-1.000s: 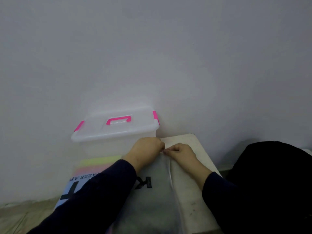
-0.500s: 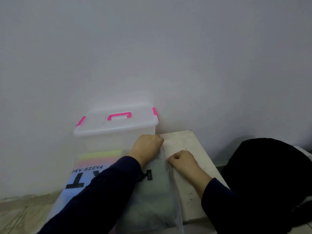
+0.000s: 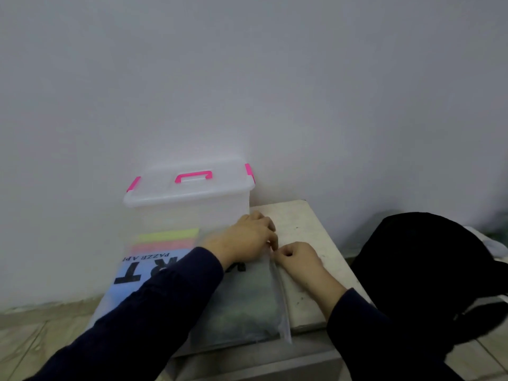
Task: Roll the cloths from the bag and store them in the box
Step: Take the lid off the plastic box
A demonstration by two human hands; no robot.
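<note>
While the left hand [image 3: 247,237] grips the frosted bag [image 3: 247,306] at its edge, the right hand [image 3: 298,258] pinches that same edge beside the lidded box [image 3: 189,204].

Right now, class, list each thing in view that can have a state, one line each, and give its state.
box: lid on, pink latches down, standing against the wall.
bag: lying flat on the table, dark cloths still inside.
left hand: pinching the bag's right edge.
right hand: pinching the same edge, just below the left.
black backpack: sitting beside the table.
</note>
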